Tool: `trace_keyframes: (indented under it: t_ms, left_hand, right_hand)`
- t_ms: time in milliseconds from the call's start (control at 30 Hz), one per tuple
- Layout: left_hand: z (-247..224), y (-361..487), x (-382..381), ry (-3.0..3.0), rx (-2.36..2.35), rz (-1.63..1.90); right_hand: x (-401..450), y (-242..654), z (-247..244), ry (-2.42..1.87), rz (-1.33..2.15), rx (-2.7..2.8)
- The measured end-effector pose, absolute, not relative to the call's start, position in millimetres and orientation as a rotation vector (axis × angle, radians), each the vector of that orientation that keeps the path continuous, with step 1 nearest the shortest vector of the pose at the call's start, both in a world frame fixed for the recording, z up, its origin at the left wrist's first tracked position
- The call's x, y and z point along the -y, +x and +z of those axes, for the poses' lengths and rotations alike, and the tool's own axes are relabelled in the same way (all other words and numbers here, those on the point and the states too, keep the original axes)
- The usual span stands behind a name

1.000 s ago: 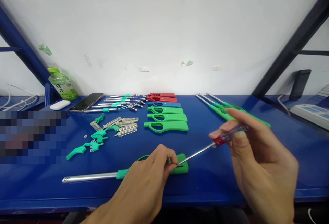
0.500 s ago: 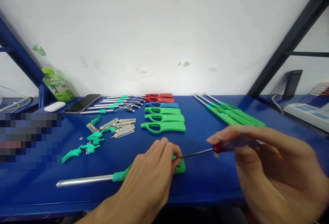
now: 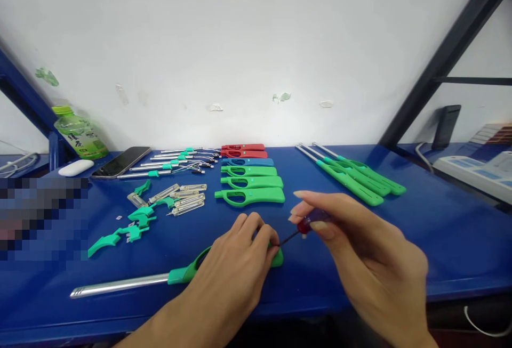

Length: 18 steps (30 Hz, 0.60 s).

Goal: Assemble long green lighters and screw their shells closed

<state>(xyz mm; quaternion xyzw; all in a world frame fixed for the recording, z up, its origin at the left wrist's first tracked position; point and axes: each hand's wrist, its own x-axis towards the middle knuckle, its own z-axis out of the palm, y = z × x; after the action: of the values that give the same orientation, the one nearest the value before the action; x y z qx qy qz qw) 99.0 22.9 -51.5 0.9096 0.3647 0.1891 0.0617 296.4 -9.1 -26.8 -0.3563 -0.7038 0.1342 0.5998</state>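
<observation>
A long-necked green gas lighter (image 3: 179, 275) lies on the blue table near its front edge, its metal tube pointing left. My left hand (image 3: 236, 262) is closed over the lighter's handle and covers most of it. Thumb and forefinger are pinched together near the handle's right end; anything tiny between them is hidden. In my right hand (image 3: 372, 262) is a screwdriver (image 3: 305, 224) with a red and clear handle, gripped between thumb and fingers. Its thin shaft slants down left, and the tip reaches the left fingertips.
Behind lie green handle shells (image 3: 256, 195), with blue and red ones farther back. Finished-looking green lighters (image 3: 352, 183) rest at right. Metal tubes with wires (image 3: 160, 167), clear fuel tanks (image 3: 188, 204), green triggers (image 3: 106, 242), a phone (image 3: 122, 162) and a bottle (image 3: 80, 135) occupy the left.
My right hand has moved left and closer to my left hand, and the screwdriver now points more steeply down. My left hand stays on the lighter. The view has shifted slightly.
</observation>
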Motion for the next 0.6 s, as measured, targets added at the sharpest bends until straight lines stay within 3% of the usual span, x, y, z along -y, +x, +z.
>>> trace_keyframes:
  t_ms: [600]
  left_hand:
    - [-70, 76, -11, 2.800, -1.080, 1.078]
  right_hand:
    - [-11, 275, -13, -0.756, 0.231, 1.763]
